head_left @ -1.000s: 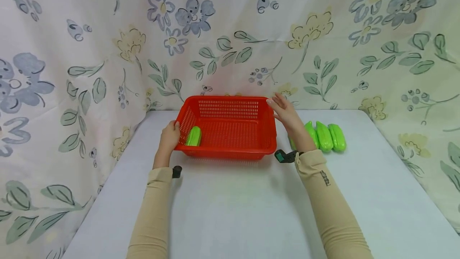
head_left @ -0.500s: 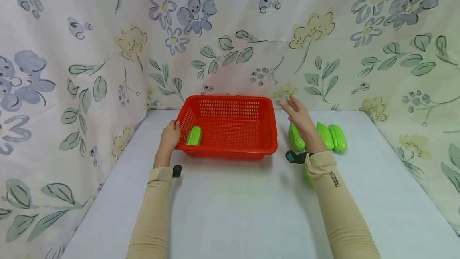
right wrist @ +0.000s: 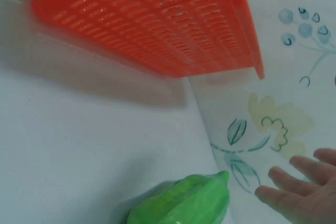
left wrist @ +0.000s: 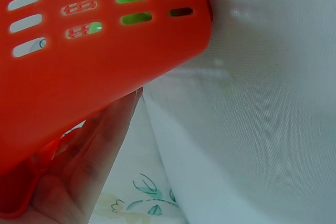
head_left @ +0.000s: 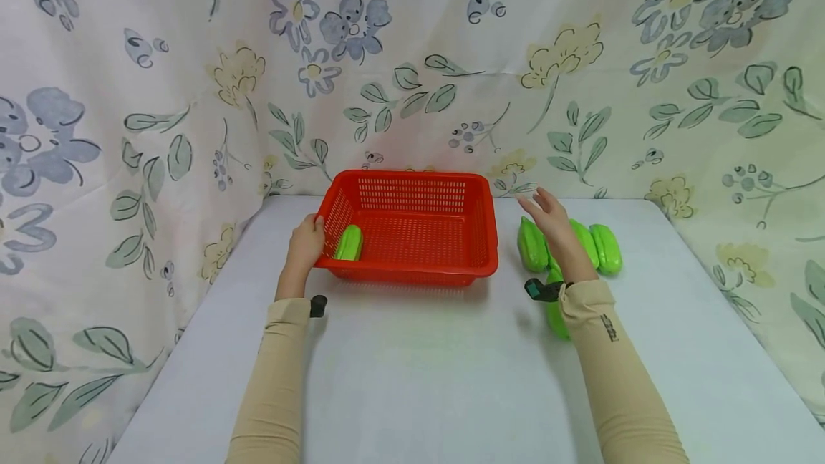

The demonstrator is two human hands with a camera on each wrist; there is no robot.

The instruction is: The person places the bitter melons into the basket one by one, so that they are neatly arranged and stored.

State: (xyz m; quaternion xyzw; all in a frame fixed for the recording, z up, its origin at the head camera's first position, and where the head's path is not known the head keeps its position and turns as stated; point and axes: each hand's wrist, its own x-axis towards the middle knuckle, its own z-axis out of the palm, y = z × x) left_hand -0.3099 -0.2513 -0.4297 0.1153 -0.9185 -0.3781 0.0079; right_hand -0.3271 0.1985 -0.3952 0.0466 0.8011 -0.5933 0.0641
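Observation:
A red perforated plastic basket (head_left: 412,278) stands on the white table, and one green, ridged, oblong fruit or vegetable (head_left: 349,243) lies at its left end. My left hand (head_left: 306,243) grips the basket's left rim; in the left wrist view its fingers (left wrist: 100,145) lie along the underside of the lip. Right of the basket my right hand (head_left: 556,224) hovers with fingers spread, holding nothing. Several similar green pieces (head_left: 531,245) lie in a row below and beside it, partly hidden by the hand. The right wrist view shows one ridged, pointed green piece (right wrist: 184,203) near the fingers.
Another green piece (head_left: 559,322) lies nearer the front, half behind the right wrist's black camera (head_left: 541,289). A flower-printed curtain (head_left: 399,56) hangs behind and left of the table (head_left: 425,371). Table surface extends in front of the basket.
My right hand has moved from the basket's right rim to the right and lower, over the green row. The left hand and basket stay in place.

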